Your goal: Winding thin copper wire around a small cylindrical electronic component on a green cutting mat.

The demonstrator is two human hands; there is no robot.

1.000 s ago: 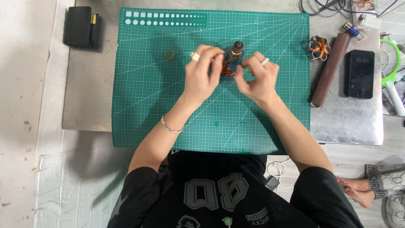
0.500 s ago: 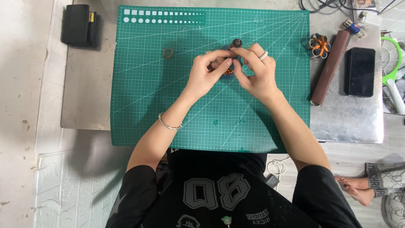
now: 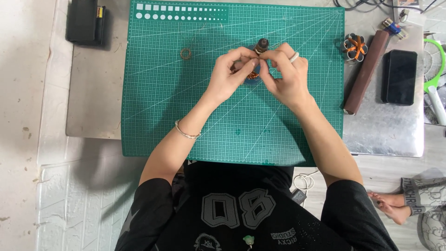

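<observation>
While the green cutting mat point(image 3: 186, 116) covers the counter point(image 3: 93, 107) at frame centre, both hands, left point(image 3: 228, 76) and right point(image 3: 285, 74), pinch a small copper-wound motor part point(image 3: 260, 49) at upper centre, apparently mid-fitting, needing fine fingertip control.

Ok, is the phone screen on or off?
Off: the phone lies flat on the metal sheet, and its screen is plain black.

Green gridded cutting mat point(image 3: 186, 111); coppery, perhaps wire-wound, part point(image 3: 253, 74).
</observation>
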